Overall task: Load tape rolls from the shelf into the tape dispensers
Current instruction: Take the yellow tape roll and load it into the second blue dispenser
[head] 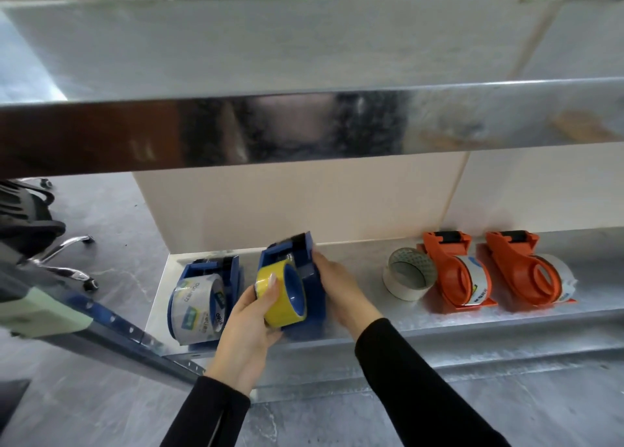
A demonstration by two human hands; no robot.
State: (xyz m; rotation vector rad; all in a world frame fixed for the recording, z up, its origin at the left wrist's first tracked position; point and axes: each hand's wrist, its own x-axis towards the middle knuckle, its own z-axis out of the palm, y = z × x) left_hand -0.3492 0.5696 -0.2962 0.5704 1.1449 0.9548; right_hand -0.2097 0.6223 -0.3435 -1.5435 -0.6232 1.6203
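Yellow tape roll (281, 311), held by left grip (246, 332), touches blue dispenser (314, 308) seemingly clasped by right grip (337, 284).

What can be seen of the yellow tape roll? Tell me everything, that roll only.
The glossy yellow tape roll is a wide ring of wound tape, its centre showing blue. It stands on edge, tilted, opening towards the camera, above the front of the metal shelf. The left hand grips it, fingers curled over its band, against the side of the blue plastic tape dispenser, which the right hand holds. Whether it is seated cannot be told.
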